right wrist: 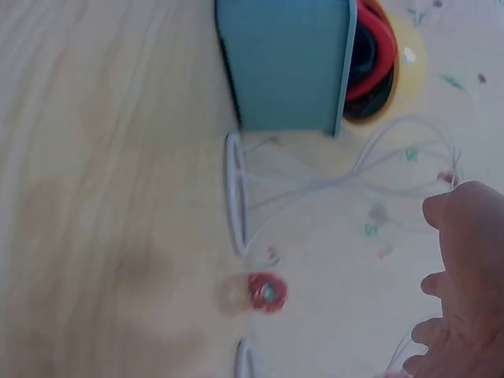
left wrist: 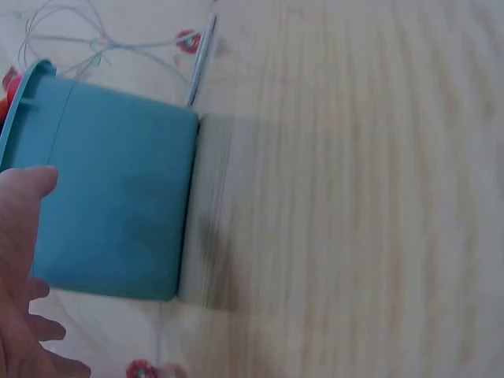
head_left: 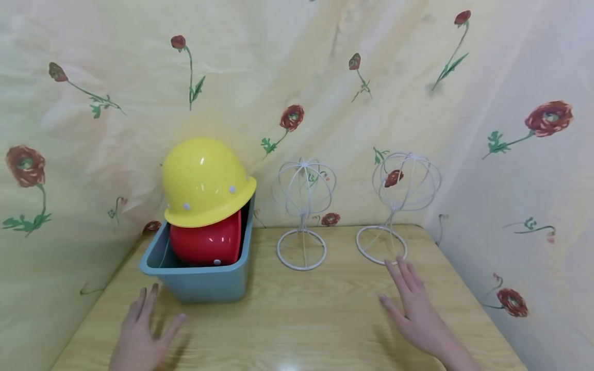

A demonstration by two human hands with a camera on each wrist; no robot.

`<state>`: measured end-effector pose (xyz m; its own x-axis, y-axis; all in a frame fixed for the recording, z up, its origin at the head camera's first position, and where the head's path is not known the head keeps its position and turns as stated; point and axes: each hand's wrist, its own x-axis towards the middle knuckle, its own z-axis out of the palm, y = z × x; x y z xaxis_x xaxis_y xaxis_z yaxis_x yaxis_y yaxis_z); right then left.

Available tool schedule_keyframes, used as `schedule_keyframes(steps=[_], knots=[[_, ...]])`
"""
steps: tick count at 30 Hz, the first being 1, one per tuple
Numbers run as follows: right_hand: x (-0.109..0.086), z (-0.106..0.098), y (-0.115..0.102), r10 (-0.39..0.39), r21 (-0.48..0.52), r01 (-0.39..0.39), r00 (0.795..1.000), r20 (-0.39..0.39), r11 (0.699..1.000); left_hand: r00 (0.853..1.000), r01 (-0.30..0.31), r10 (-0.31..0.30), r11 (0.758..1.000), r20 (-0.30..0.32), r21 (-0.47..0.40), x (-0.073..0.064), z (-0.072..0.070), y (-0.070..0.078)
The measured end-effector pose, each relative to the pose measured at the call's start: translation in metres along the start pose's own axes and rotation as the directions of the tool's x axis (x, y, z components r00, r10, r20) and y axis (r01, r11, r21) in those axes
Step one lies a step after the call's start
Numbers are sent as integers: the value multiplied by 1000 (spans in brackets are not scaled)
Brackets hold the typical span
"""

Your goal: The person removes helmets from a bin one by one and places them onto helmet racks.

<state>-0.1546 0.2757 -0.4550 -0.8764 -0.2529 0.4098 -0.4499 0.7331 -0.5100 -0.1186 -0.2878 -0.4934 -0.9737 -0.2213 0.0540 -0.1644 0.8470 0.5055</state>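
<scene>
My left hand (head_left: 141,332) hovers over the table with its fingers spread, just in front of a blue-grey plastic bin (head_left: 204,286). In the left wrist view its thumb shows beside the bin's wall (left wrist: 118,189), and whether they touch I cannot tell. A red hard hat (head_left: 204,245) sits on its side in the bin, and a yellow hard hat (head_left: 204,178) lies tilted on top. My right hand (head_left: 415,314), fingers extended and holding nothing, is nearest to the right white wire stand (head_left: 394,207). Another white wire stand (head_left: 303,214) stands upright between that one and the bin.
The light wooden table (head_left: 297,319) runs back to a wall covered in flower-printed cloth (head_left: 278,62). Similar cloth covers the left and right sides. Both wire stands have ring bases near the table's back edge, with globe-shaped wire tops.
</scene>
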Motion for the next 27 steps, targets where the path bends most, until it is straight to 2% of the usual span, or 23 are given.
schedule_keyframes(steps=[3,6,10,12,14,18,20,23,27], knots=[[14,6,-19,-25,13,24,999,24,1000,998,50,-47,996,45,-79,9,-12,-5],[30,12,-38,-76,14,75,996,37,997,998,57,-51,982,35,-181,17,-22,-5],[53,22,-63,-192,50,189,980,46,981,998,14,-34,949,-59,-316,24,-31,2],[62,27,-74,-238,109,232,970,49,967,994,-38,-6,922,-112,-385,29,-34,8],[73,33,-84,-258,190,242,964,62,952,988,-75,6,896,-156,-437,35,-35,13],[95,46,-101,-265,402,216,962,68,890,981,-137,41,834,-188,-534,50,-38,22],[108,55,-107,-259,479,192,963,77,856,980,-145,42,822,-196,-551,56,-42,23],[126,67,-118,-228,549,128,967,117,826,977,-148,35,820,-210,-552,61,-49,22],[143,79,-133,-170,596,24,967,189,803,972,-138,13,839,-234,-526,62,-54,20]])
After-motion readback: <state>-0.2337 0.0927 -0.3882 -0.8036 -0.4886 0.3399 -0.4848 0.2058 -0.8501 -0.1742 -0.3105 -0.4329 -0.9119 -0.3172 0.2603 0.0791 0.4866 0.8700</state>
